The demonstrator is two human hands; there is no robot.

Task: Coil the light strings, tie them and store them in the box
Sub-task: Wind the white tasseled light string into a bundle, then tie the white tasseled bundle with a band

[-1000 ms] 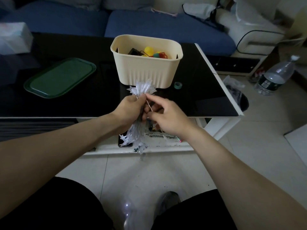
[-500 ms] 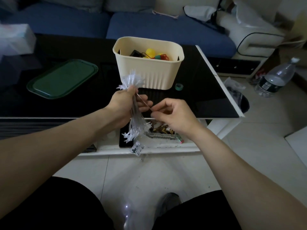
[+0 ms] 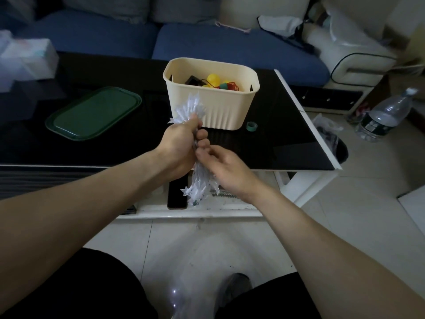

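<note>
While the left hand (image 3: 178, 147) is gripping the coiled bundle of white star-shaped string lights (image 3: 192, 109) around its middle, fingers curled tightly round it, the bundle is standing roughly upright in the air in front of the table edge. 1 tuft of stars is fanning out above the fist, overlapping the front wall of the cream plastic box (image 3: 220, 107); the other end is hanging below the fist, in front of the lower shelf.

The right hand (image 3: 226, 168) is pressing against the bundle just below the left fist, its fingers bent and pinching at the wires there. Whether a tie is between those fingertips is too small to tell.

The box is sitting on the black glass coffee table (image 3: 287, 143), behind the hands. Inside it a yellow ball (image 3: 213, 79), a dark block and a tangle of red wire (image 3: 233, 85) are showing above the rim. A small green roll of tape (image 3: 251, 126) is lying on the glass just beside the box's right front corner. A dark green lid (image 3: 93, 113) is lying flat on the table, well to the left of the box.

A clear water bottle (image 3: 383, 116) is leaning on the floor to the right of the table, and a blue sofa (image 3: 230, 44) is running behind it.
</note>
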